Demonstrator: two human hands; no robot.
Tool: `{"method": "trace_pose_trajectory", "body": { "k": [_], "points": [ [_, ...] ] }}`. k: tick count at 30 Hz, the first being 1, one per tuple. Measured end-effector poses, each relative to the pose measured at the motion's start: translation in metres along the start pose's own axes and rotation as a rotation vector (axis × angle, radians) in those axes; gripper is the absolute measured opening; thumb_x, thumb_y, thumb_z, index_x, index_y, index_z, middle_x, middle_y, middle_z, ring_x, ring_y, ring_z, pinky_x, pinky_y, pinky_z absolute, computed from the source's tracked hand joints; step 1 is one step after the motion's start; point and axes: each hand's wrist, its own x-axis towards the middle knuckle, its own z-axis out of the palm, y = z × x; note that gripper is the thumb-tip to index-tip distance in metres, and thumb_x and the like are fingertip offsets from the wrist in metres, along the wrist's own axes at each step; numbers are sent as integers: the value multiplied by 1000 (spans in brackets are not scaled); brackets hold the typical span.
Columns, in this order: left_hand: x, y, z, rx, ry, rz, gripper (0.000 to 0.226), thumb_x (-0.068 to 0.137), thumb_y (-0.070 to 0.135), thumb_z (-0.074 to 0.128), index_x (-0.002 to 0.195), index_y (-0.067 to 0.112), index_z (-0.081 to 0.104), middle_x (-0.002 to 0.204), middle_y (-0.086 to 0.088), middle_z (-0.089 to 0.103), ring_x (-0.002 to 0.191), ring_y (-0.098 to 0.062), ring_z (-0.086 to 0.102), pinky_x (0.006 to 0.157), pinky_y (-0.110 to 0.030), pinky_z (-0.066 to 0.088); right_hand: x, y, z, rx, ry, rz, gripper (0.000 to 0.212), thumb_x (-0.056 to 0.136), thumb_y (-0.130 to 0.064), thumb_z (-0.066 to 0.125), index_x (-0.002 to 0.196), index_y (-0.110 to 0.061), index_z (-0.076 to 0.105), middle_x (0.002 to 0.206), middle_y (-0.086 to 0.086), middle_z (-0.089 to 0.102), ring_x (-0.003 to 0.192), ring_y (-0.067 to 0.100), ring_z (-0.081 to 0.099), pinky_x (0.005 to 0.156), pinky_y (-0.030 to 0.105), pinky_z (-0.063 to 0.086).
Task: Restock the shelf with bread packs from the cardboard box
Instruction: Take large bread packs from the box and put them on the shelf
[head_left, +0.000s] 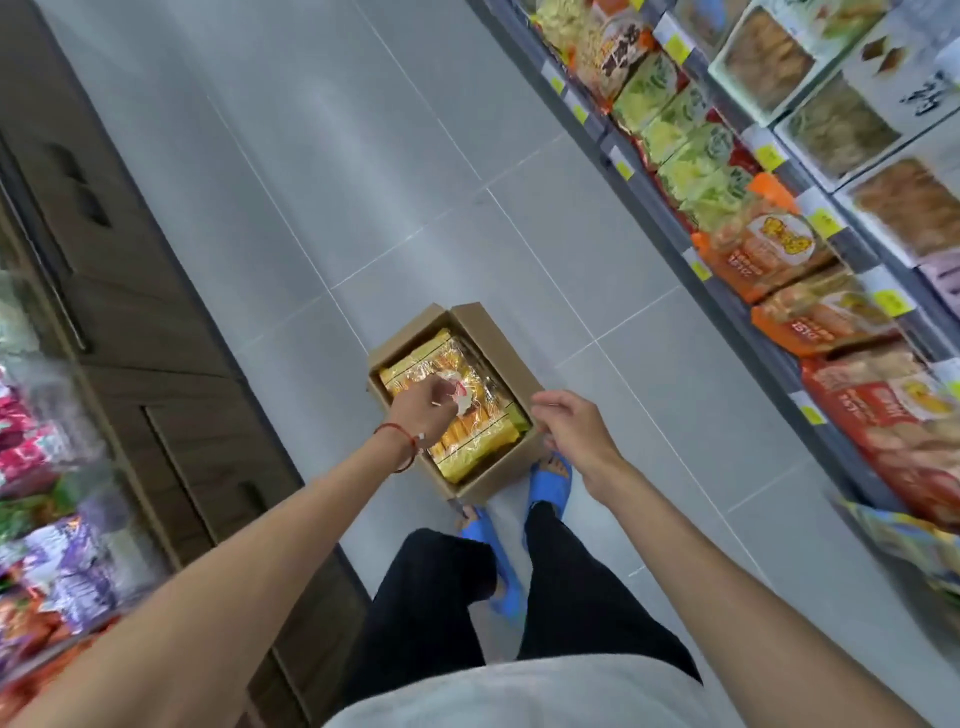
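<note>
A left hand (423, 410) hides part of the bread packs (470, 452) in the cardboard box (491, 338), its grip unclear. Shelf (737, 317) price tags (769, 156) are too small to read. Packets (47, 519) at left are blurred and cut off by the frame's edge.

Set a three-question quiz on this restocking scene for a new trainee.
1. True or false: the cardboard box rests on a cart.
2. What colour are the bread packs in the box? A) yellow B) blue C) purple
3. Fill in: the hand wearing the red wrist string reaches into the box; it is the person's ____ hand.

Key
1. False: it stands on the tiled floor.
2. A
3. The left hand.
</note>
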Motion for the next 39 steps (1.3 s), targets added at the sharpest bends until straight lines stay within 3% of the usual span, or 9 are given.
{"method": "trace_pose_trajectory", "body": {
  "k": [2, 6, 11, 17, 22, 25, 28, 32, 39],
  "points": [
    [18, -15, 8, 38, -36, -16, 30, 96, 15, 56, 125, 9, 60, 122, -5, 63, 109, -21, 60, 85, -28, 48, 16, 11, 7, 11, -1, 33, 14, 97, -21, 63, 105, -31, 66, 87, -12, 59, 75, 3, 52, 86, 32, 45],
    [53, -48, 18, 102, -122, -65, 30, 97, 18, 56, 126, 12, 60, 121, -4, 64, 106, -19, 59, 86, -28, 46, 46, 37, 32, 51, 25, 130, 25, 96, -21, 63, 121, -22, 68, 92, -11, 63, 81, 8, 60, 96, 36, 52],
    [115, -103, 29, 169, -227, -92, 25, 96, 16, 54, 121, 14, 60, 116, -1, 62, 108, -19, 57, 84, -27, 41, 97, 74, 84, 199, 94, 235, 25, 98, -18, 63, 122, -17, 67, 113, 5, 68, 98, 16, 64, 94, 36, 54],
    [199, -167, 44, 294, -284, -96, 30, 92, 16, 56, 121, 14, 61, 115, -2, 63, 103, -20, 58, 87, -31, 47, 171, 146, 140, 310, 248, 352, 18, 98, -24, 63, 116, -23, 65, 116, 2, 68, 104, 15, 65, 90, 32, 55],
    [282, -211, 67, 539, -315, -44, 51, 89, 23, 60, 137, 10, 50, 138, -13, 50, 125, -32, 48, 95, -39, 44, 234, 206, 174, 348, 381, 424, 42, 95, -30, 63, 135, -19, 56, 120, 0, 67, 108, 16, 64, 104, 43, 52],
    [325, -237, 83, 623, -265, -64, 69, 87, 31, 64, 146, 8, 36, 151, -14, 33, 136, -36, 34, 107, -47, 36, 270, 235, 194, 348, 385, 467, 56, 96, -31, 64, 145, -13, 45, 129, 1, 63, 109, 17, 60, 97, 33, 51],
    [364, -263, 96, 623, -151, -21, 79, 88, 40, 62, 150, 9, 27, 157, -11, 24, 142, -35, 24, 113, -48, 30, 305, 262, 210, 324, 409, 532, 87, 85, -55, 67, 155, -15, 33, 147, 5, 54, 132, 28, 54, 109, 47, 45],
    [415, -282, 109, 542, -69, 47, 92, 83, 59, 60, 152, 12, 21, 157, -9, 22, 144, -32, 22, 117, -47, 27, 348, 291, 217, 416, 340, 680, 103, 90, -67, 60, 164, -22, 5, 165, 10, 31, 149, 36, 35, 120, 54, 31],
    [444, -297, 122, 448, 15, 69, 110, 71, 75, 64, 152, 16, 18, 153, -12, 26, 141, -34, 25, 117, -47, 26, 384, 310, 223, 502, 294, 626, 126, 60, -90, 60, 163, -33, 12, 160, 6, 43, 144, 32, 43, 117, 55, 35]
  ]
}}
